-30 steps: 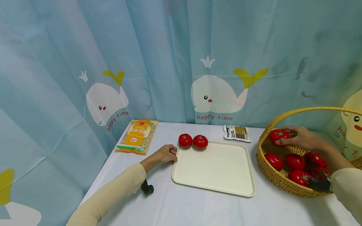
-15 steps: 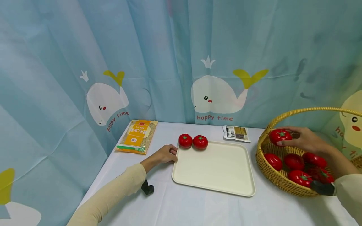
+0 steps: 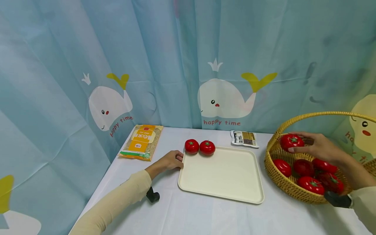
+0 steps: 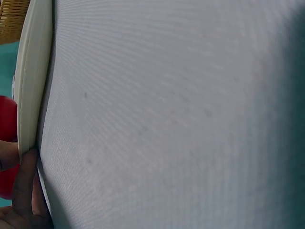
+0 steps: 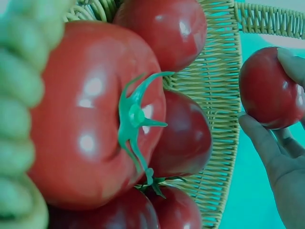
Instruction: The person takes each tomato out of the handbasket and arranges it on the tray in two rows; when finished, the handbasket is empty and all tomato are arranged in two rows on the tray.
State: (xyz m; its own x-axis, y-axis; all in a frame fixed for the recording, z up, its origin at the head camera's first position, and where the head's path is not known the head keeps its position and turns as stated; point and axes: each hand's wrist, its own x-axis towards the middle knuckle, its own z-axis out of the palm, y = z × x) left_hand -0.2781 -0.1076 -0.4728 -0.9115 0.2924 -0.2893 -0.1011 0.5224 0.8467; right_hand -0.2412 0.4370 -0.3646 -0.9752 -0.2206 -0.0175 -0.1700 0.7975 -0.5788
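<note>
My right hand (image 3: 321,147) grips a red tomato (image 3: 291,142) with a green calyx. It holds this tomato above the back of a wicker basket (image 3: 277,178), clear of the several tomatoes (image 5: 95,114) lying inside. At the left rim of a cream tray (image 3: 220,179), my left hand (image 3: 171,160) pinches the edge; the left wrist view shows its thumb and a finger on either side of the rim (image 4: 35,71). Two tomatoes, one left (image 3: 192,146) and one right (image 3: 207,148), sit side by side in the tray's back left corner.
A yellow food packet (image 3: 141,142) lies at the back left of the white-covered table (image 3: 205,215). Behind the tray is a small white and brown packet (image 3: 244,139). The basket's tall handle (image 3: 323,113) arches over the right hand. A blue curtain (image 3: 176,65) hangs behind.
The right forearm has shifted slightly to the right and down, while the tomato in the right hand stays over the back of the basket. The left hand has kept its place on the tray.
</note>
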